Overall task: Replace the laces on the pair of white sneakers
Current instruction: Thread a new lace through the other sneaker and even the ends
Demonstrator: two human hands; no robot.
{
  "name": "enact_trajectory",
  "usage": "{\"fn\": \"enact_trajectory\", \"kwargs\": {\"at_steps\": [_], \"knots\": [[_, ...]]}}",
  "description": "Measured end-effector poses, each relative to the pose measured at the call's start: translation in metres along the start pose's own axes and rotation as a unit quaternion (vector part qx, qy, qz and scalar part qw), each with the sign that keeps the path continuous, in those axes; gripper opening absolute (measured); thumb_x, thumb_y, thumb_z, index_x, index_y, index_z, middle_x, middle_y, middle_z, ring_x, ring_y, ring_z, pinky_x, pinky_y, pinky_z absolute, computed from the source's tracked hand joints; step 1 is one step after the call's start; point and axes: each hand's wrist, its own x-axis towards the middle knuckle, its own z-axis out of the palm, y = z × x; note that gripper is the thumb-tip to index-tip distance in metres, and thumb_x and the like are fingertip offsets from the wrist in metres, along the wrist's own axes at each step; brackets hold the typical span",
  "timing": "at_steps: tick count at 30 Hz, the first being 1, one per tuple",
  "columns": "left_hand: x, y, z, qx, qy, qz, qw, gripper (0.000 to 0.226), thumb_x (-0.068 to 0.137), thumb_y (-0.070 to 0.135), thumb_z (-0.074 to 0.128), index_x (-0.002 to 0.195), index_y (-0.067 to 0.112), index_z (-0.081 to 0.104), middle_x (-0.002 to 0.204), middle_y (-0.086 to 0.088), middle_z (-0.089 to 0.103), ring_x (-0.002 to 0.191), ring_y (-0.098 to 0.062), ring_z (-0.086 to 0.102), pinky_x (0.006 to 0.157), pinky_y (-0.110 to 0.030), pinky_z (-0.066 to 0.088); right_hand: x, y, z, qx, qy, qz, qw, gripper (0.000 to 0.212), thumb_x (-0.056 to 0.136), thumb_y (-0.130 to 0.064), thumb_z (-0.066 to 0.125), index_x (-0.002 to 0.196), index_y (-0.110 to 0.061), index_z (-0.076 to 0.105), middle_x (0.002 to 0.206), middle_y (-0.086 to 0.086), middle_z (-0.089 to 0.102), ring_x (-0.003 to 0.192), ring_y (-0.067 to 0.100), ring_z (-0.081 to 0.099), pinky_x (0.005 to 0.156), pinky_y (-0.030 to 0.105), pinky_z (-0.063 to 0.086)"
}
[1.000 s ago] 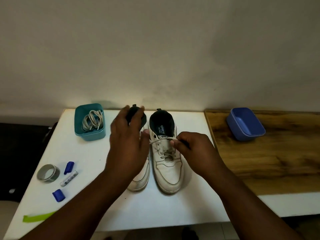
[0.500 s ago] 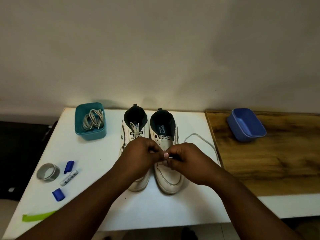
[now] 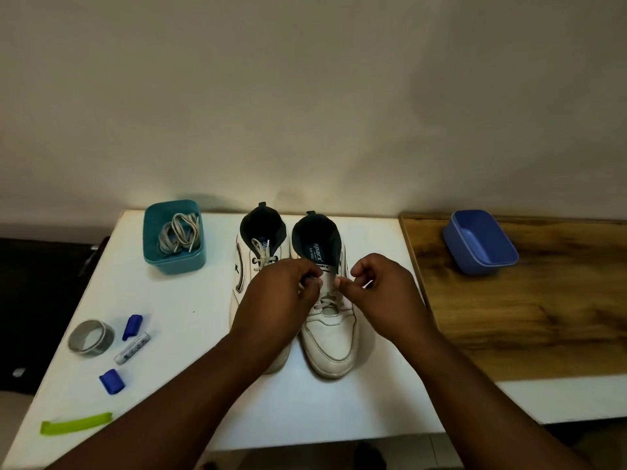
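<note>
Our left hand (image 3: 281, 293) and right hand (image 3: 383, 293) hover close together over the right sneaker (image 3: 327, 330), each with fingertips curled and pinching its lace (image 3: 325, 300) on either side of the tongue. The left sneaker (image 3: 252, 266) lies partly under our left hand, still laced. Beyond and left of that hand a teal tub (image 3: 174, 262) holds spare laces (image 3: 178, 234); a blue tub (image 3: 480, 247) sits well right of the right hand.

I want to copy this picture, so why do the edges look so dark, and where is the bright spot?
Head view: the light pools on the wall just behind the teal bin and the sneakers; corners fade dim; the hands look slightly soft; the wide lens bends the table edges.
</note>
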Motion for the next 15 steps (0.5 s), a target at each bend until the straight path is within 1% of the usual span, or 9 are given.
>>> {"fn": "enact_trajectory", "kwargs": {"at_steps": [1, 3, 4, 7, 9, 12, 15], "knots": [[0.002, 0.000, 0.002, 0.031, 0.016, 0.018, 0.999, 0.012, 0.094, 0.033, 0.067, 0.102, 0.032, 0.076, 0.091, 0.014, 0.071, 0.079, -0.001, 0.061, 0.072, -0.020, 0.044, 0.000, 0.002, 0.002, -0.023, 0.007, 0.002, 1.000, 0.025, 0.081, -0.040, 0.085, 0.087, -0.026, 0.065, 0.079, -0.007, 0.065, 0.070, 0.006, 0.060, 0.064, 0.025, 0.048], [0.005, -0.002, 0.009, 0.143, 0.043, 0.059, 0.987, 0.015, 0.093, 0.040, 0.064, 0.096, 0.032, 0.077, 0.087, 0.009, 0.072, 0.082, -0.014, 0.063, 0.075, -0.034, 0.048, -0.002, 0.003, 0.010, -0.048, -0.005, 0.000, 0.999, 0.026, 0.080, -0.042, 0.085, 0.087, -0.026, 0.066, 0.078, -0.009, 0.066, 0.072, 0.005, 0.062, 0.066, 0.027, 0.051], [0.005, -0.002, 0.011, 0.195, 0.052, 0.071, 0.977, 0.018, 0.093, 0.043, 0.062, 0.092, 0.033, 0.076, 0.084, 0.009, 0.071, 0.083, -0.018, 0.063, 0.076, -0.037, 0.047, -0.004, 0.003, 0.014, -0.055, -0.007, -0.002, 0.998, 0.023, 0.081, -0.041, 0.083, 0.087, -0.026, 0.067, 0.077, -0.010, 0.067, 0.073, 0.004, 0.063, 0.068, 0.027, 0.052], [0.004, -0.001, 0.019, 0.291, 0.064, 0.089, 0.950, 0.024, 0.094, 0.049, 0.055, 0.087, 0.034, 0.072, 0.083, 0.012, 0.067, 0.092, -0.019, 0.057, 0.081, -0.039, 0.034, -0.003, 0.004, 0.022, -0.068, 0.002, -0.016, 0.998, 0.008, 0.085, -0.032, 0.075, 0.085, -0.025, 0.072, 0.077, -0.010, 0.069, 0.072, 0.004, 0.064, 0.071, 0.030, 0.055], [0.003, 0.001, 0.023, 0.311, 0.075, 0.097, 0.942, 0.020, 0.093, 0.046, 0.059, 0.084, 0.033, 0.071, 0.082, 0.012, 0.064, 0.098, -0.020, 0.055, 0.084, -0.041, 0.031, 0.000, 0.007, 0.022, -0.024, -0.001, -0.001, 1.000, 0.006, 0.084, -0.024, 0.072, 0.080, -0.023, 0.076, 0.073, -0.008, 0.072, 0.072, 0.007, 0.067, 0.073, 0.033, 0.057], [0.003, 0.001, 0.027, 0.320, 0.081, 0.104, 0.938, 0.014, 0.090, 0.041, 0.066, 0.081, 0.031, 0.071, 0.081, 0.011, 0.066, 0.105, -0.023, 0.056, 0.092, -0.046, 0.032, 0.004, 0.012, 0.018, 0.110, -0.028, 0.077, 0.991, 0.011, 0.084, -0.014, 0.072, 0.080, -0.021, 0.079, 0.073, -0.003, 0.075, 0.071, 0.014, 0.071, 0.073, 0.036, 0.059], [0.008, 0.002, 0.029, 0.311, 0.071, 0.098, 0.943, 0.018, 0.092, 0.041, 0.063, 0.081, 0.030, 0.072, 0.082, 0.011, 0.067, 0.109, -0.023, 0.056, 0.096, -0.049, 0.033, 0.004, 0.013, 0.015, 0.169, -0.039, 0.104, 0.979, 0.012, 0.086, -0.008, 0.073, 0.083, -0.019, 0.079, 0.074, 0.001, 0.075, 0.068, 0.013, 0.069, 0.067, 0.031, 0.053]]}}
